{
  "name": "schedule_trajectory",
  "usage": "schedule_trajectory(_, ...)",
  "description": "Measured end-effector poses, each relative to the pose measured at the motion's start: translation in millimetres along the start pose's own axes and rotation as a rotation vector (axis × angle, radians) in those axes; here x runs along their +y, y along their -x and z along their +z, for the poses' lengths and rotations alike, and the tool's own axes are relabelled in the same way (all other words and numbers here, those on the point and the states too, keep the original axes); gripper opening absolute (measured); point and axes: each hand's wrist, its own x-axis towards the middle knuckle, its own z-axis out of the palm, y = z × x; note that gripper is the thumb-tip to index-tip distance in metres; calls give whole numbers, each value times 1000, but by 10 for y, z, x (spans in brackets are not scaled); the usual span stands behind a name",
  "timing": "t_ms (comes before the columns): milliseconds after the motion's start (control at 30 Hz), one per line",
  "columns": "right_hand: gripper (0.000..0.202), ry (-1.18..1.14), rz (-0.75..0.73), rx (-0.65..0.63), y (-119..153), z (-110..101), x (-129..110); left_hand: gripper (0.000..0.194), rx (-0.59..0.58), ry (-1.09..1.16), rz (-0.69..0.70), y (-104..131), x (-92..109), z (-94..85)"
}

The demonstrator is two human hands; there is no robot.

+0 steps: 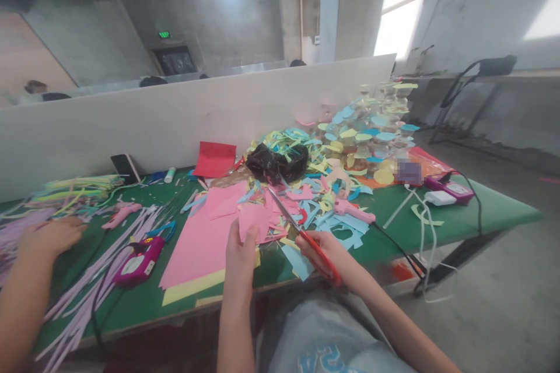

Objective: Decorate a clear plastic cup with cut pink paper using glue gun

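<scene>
My left hand (243, 243) pinches a small piece of pink paper (252, 220), held upright over the table's front. In my right hand (324, 247) is a pair of scissors with red handles (322, 257). The metal blades (283, 208) point away and to the left, close beside the pink piece; whether they touch it I cannot tell. Large pink sheets (196, 245) lie flat left of my left hand, with a yellow sheet (192, 291) under them. Blue, pink and yellow paper scraps (341, 227) are strewn around and beyond the scissors.
Another person's hand (61, 236) reaches in at the left near lilac strips (131, 245). Two pink glue guns (350, 208) with cables and purple power strips (139, 262) lie on the green table (494, 198). A black bag (277, 163) of scraps and stacked cups (376, 134) stand behind.
</scene>
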Motion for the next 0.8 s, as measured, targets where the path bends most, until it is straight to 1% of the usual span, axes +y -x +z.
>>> schedule_trajectory(100, 47, 115, -116, -17, 52, -53, -12, 59, 8, -11, -123, -2, 0, 3)
schedule_trajectory(167, 42, 190, -150, -54, 89, -74, -21, 61, 28, -14, -160, 2, 9, 9)
schedule_trajectory(200, 41, 212, -150, -74, 103, -76, -27, 59, 29, -4, -159, 8, 17, 17)
schedule_trajectory(300, 38, 228, -118, -122, 124, -57, -44, 44, 4, 33, -125, 34, 49, 50)
schedule_trajectory(400, 37, 236, -111, -139, 123, -34, -56, 35, -31, 8, -107, 56, 84, 62)
schedule_trajectory(567, 36, 206, -112, -122, 117, -38, -57, 30, -69, -21, -55, 53, 105, 15)
schedule_trajectory(667, 35, 180, -135, -95, 91, -31, -39, 30, -68, -30, -45, 52, 102, -6)
schedule_trajectory(733, 38, 186, -161, -60, 65, -10, -21, 29, -67, -29, -52, 53, 98, -6)
schedule_trajectory(800, 45, 158, -135, -29, 42, 22, -7, 28, -60, -5, -74, 51, 92, 5)
